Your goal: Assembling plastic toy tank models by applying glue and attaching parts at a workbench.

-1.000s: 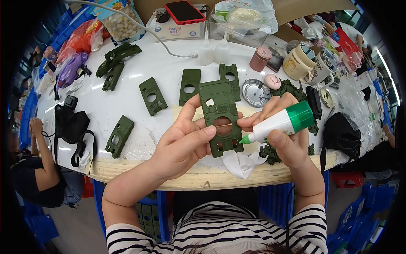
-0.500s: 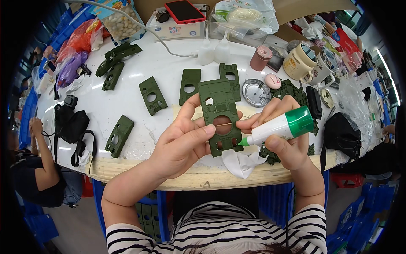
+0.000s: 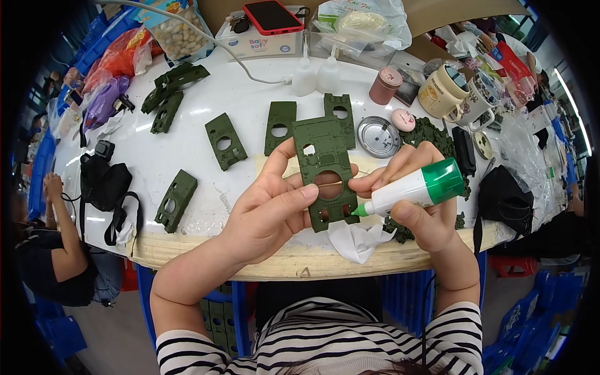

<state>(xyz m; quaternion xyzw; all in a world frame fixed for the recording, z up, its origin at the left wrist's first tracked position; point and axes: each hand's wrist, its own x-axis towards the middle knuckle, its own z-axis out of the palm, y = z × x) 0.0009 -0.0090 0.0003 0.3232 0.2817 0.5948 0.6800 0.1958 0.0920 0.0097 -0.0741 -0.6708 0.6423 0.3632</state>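
Left hand (image 3: 265,215) — partly behind panel (image 3: 323,160)

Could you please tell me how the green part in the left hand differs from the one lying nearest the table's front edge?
The held part is raised in the left hand, while the lying part rests on the table. The held part looks larger than the lying part. The bottle has its tip at the held part, not the lying part. Both are dark green with a round hole.

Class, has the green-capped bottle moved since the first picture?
Yes, slightly: the green-capped bottle now sits lower in the view, farther below the round metal lid.
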